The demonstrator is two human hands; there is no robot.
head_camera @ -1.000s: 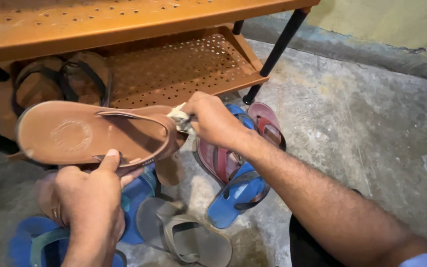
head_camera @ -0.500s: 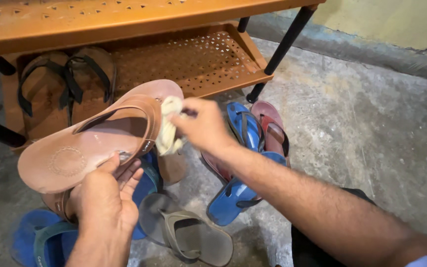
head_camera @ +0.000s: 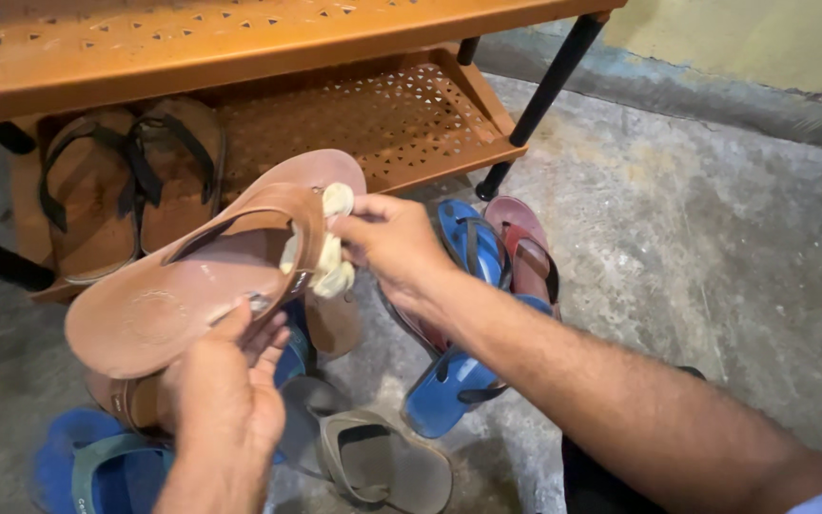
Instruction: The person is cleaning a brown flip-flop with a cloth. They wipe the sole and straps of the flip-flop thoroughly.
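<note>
My left hand (head_camera: 225, 381) grips a brown leather sandal (head_camera: 173, 295) by its side edge, sole side tilted up toward me. The toe end points up and to the right. A small cream cloth (head_camera: 327, 255) is pinched in my right hand (head_camera: 394, 243) and pressed against the sandal's strap near the toe. My right forearm reaches in from the lower right.
An orange perforated shoe rack (head_camera: 373, 124) with black legs stands behind, with a pair of brown black-strapped sandals (head_camera: 126, 181) on its lower shelf. Blue sandals (head_camera: 463, 314), a maroon sandal (head_camera: 525, 252) and a grey sandal (head_camera: 373, 462) lie on the concrete floor.
The brown sandal has tilted from lying flat to toe-up. My right hand with the cloth has shifted along the strap near the toe.
</note>
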